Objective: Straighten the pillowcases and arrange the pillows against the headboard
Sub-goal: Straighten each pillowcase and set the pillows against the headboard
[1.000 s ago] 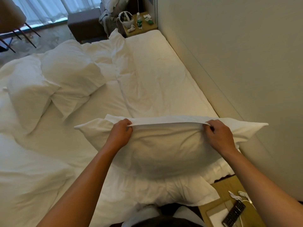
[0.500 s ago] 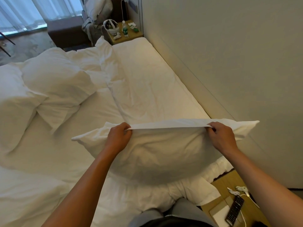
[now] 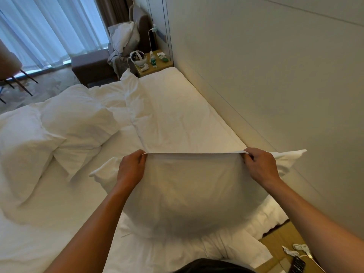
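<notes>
White bed [image 3: 177,119] beside beige headboard [image 3: 266,85]; left hand [image 3: 131,168] and right hand [image 3: 260,166] grip pillow [image 3: 189,194].

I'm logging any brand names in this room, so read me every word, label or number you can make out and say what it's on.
No text can be read.
Clear plastic bottle with a green label on the far wooden nightstand: print too small to read.
Green-and-white packet beside it: blurred.
Black remote control at bottom right: button markings unreadable.

soft daylight enters through curtains [image 3: 49,30] upper left; room dim, wall [image 3: 275,75] evenly shaded; wide-angle bending at edges; focus sharp.
</notes>
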Motion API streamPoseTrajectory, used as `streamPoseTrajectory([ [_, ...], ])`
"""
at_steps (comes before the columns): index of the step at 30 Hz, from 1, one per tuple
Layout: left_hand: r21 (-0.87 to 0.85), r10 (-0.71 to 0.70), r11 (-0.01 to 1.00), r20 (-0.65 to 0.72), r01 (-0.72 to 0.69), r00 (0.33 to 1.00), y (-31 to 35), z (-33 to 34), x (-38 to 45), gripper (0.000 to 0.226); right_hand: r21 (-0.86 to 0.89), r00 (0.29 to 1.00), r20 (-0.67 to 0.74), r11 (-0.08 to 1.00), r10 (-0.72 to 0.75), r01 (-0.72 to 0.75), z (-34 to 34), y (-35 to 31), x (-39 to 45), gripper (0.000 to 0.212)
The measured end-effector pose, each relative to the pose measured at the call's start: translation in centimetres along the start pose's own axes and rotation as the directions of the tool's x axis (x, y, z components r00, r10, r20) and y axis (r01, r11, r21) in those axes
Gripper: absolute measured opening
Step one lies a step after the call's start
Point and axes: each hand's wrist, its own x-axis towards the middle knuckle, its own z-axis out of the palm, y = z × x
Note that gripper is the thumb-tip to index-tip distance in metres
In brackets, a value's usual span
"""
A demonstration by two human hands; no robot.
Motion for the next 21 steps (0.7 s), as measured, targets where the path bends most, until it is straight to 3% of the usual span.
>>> streamPoseTrajectory([
  [4, 0.006, 0.037, 0.999, -0.067, -0.037, 0.997, 1.0, -0.7, 1.9, 0.026, 0.057, 1.0, -0.023, 0.998, -0.022, 0.023, -1.3, -1.8, 0.7, 0.031],
  [10, -0.023, 0.22, 0.975, -0.087, -0.222, 0.972, 8.3, -0.8, 7.0, 0.026, 0.023, 0.981, -0.193, 0.999, 0.026, -0.022, -7.5, -0.8, 1.4, 0.029],
  [16, -0.066, 0.38, 0.921, -0.074, -0.385, 0.922, 15.9, 1.8, 10.7, 0.029, -0.01, 0.93, -0.345, 0.99, 0.128, -0.14, -12.5, 1.6, 0.6, 0.031],
  [21, -0.036, 0.406, 0.913, -0.006, -0.406, 0.914, 19.2, 5.6, 12.4, 0.031, 0.051, 0.881, -0.396, 0.964, 0.26, -0.262, -13.0, 3.7, -1.5, 0.032],
])
